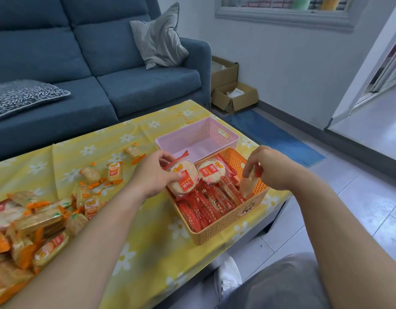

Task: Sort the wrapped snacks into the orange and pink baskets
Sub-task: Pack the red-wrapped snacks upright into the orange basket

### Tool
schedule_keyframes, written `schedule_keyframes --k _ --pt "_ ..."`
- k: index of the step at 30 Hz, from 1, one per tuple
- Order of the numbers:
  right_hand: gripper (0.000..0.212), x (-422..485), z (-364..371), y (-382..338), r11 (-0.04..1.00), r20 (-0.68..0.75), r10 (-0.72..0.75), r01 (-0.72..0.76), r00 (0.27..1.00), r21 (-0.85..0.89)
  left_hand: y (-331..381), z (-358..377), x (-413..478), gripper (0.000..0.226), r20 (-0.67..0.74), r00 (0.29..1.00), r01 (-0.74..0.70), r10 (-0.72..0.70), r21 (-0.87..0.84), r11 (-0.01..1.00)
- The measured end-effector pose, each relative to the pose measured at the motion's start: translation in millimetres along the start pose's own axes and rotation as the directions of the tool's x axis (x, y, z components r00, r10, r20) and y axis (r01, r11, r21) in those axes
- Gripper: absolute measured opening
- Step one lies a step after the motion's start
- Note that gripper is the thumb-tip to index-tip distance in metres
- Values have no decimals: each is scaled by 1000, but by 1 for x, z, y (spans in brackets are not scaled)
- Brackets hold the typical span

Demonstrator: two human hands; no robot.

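Note:
The orange basket [226, 226] stands near the table's right edge, with several red-wrapped snacks standing on edge inside and one round rice cracker [211, 172] lying flat at the back. My left hand [152, 175] grips another red-wrapped round cracker [181, 179] over the basket's left rim. At the basket's right wall, my right hand [273, 168] pinches a red-wrapped cracker [248, 184] held on edge and reaching down into the basket. Behind it stands the pink basket [223, 134], which looks bare inside.
A heap of orange-wrapped snacks [32, 224] covers the table's left side, with loose ones [113, 172] scattered toward the middle on the yellow flowered tablecloth [148, 241]. A blue sofa [92, 63] stands behind the table. Cardboard boxes [235, 97] sit on the floor at the right.

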State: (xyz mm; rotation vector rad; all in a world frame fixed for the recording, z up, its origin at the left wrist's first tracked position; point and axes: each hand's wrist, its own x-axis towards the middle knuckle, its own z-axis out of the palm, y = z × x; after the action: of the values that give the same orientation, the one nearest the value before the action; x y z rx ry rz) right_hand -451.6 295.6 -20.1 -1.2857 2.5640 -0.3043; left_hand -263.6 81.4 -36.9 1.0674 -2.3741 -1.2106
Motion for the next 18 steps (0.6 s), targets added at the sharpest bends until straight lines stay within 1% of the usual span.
schedule_keyframes --k 2,5,7,8,9,10,11,13,15,16,18 --pt "46 -1 3 -2 998 90 -50 46 995 48 0 -1 -2 34 1 1000 10 -10 -90 996" --pt "29 -3 5 -4 985 180 -70 39 981 169 0 -4 -3 32 -18 1000 -1 -1 -144 990" --pt "22 -3 7 -7 962 168 -41 -6 985 272 1 -5 -4 31 -41 999 -14 7 -183 983" --pt "17 -2 9 -8 956 121 -20 -16 992 294 2 -5 -5 30 -52 999 -20 9 -203 979" --pt "14 -1 10 -10 962 50 -6 -8 999 273 3 -5 -6 30 -65 998 -26 12 -220 975" --pt "18 0 11 -12 970 -9 8 -5 1000 245 4 -5 -6 30 -77 997 -31 13 -235 971" --pt "26 2 13 -12 971 -40 24 -14 999 239 5 -5 -6 30 -87 996 -38 17 -247 968" --pt "44 3 12 -11 957 -49 84 -67 995 282 7 -4 -7 31 -98 995 -52 27 -264 963" --pt "54 3 9 -10 927 -55 165 -135 985 349 9 -3 -8 31 -101 994 -66 41 -266 962" --pt "55 3 7 -10 911 -61 200 -163 978 378 10 -2 -8 31 -102 994 -73 47 -265 961" --pt "48 2 3 -12 902 -82 236 -187 968 388 12 -1 -8 31 -103 993 -84 59 -267 960"
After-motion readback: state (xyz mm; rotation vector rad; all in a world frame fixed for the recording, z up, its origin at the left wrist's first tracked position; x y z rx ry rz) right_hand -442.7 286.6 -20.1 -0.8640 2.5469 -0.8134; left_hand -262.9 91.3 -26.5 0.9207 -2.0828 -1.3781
